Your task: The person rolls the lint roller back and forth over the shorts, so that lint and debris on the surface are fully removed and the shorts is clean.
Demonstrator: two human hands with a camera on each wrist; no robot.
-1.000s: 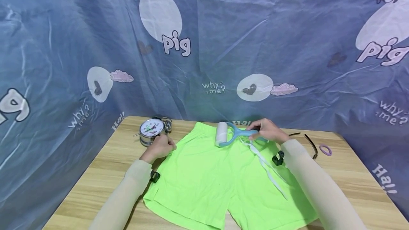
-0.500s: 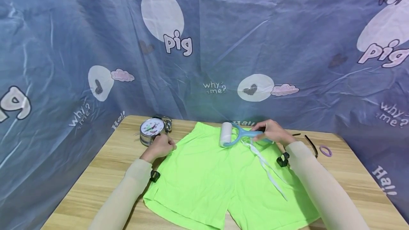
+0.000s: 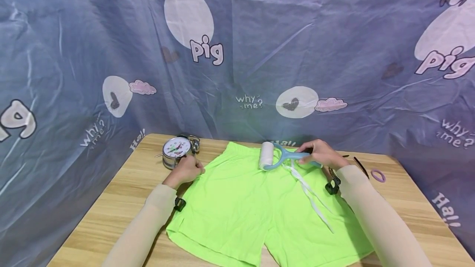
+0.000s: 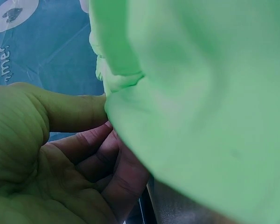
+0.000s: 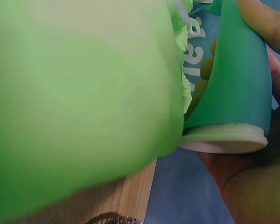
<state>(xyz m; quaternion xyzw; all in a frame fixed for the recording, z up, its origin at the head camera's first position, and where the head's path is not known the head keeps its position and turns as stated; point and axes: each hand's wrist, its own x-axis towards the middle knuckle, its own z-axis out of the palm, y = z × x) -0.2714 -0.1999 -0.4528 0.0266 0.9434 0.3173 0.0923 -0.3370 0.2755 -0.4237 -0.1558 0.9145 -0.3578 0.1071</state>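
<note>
Neon-green shorts (image 3: 237,205) lie spread on the table, with a white drawstring (image 3: 309,195) trailing over the right leg. At their left side edge, my left hand (image 3: 186,171) pinches the fabric. The left wrist view shows the thumb (image 4: 77,112) against the green cloth (image 4: 191,102), with the other fingers curled below. My right hand (image 3: 322,154) grips the blue handle of a lint roller (image 3: 266,156), whose white roll rests at the waistband. In the right wrist view, thumb and fingers wrap round the handle (image 5: 235,79), its pale end cap facing the camera.
A silver twin-bell alarm clock (image 3: 177,148) stands just behind my left hand. To the right lie a purple hair tie (image 3: 378,176) and a thin dark curved strip (image 3: 360,167), partly behind my right sleeve. A blue printed curtain (image 3: 252,52) hangs at the table's back edge.
The lint roller has moved to the right along the waistband, with my right hand gripping it. My left hand stays in place on the shorts' edge.
</note>
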